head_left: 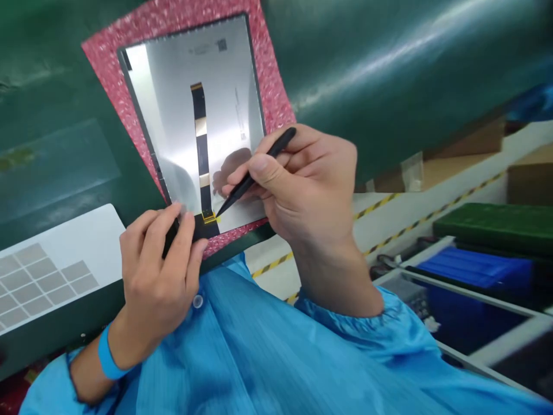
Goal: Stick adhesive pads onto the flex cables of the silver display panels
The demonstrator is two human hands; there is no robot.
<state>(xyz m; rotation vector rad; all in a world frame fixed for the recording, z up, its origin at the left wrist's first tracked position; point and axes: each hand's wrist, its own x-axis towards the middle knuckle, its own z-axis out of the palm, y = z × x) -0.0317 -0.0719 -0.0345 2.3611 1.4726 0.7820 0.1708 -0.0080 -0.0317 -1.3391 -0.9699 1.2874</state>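
Note:
A display panel (173, 104) with a silvery back lies on a pink foam sheet (276, 86). A black and gold flex cable (201, 150) runs down the panel to a yellow-edged connector (209, 218) near its lower edge. My right hand (309, 178) is closed around a black spudger (254, 173), whose pointed tip sits at or just beside this connector; whether it touches, I cannot tell. My left hand (162, 253) rests its outstretched, slightly parted fingers on the panel's lower left corner, by the black strip (203, 229). The undersides of those fingers are hidden.
A green mat (367, 69) covers the worktable. To the left lies a white card with grey squares (47, 276). Beyond the table's right edge are cardboard boxes (462, 167), a blue bin (475, 268) and a metal frame (475, 297).

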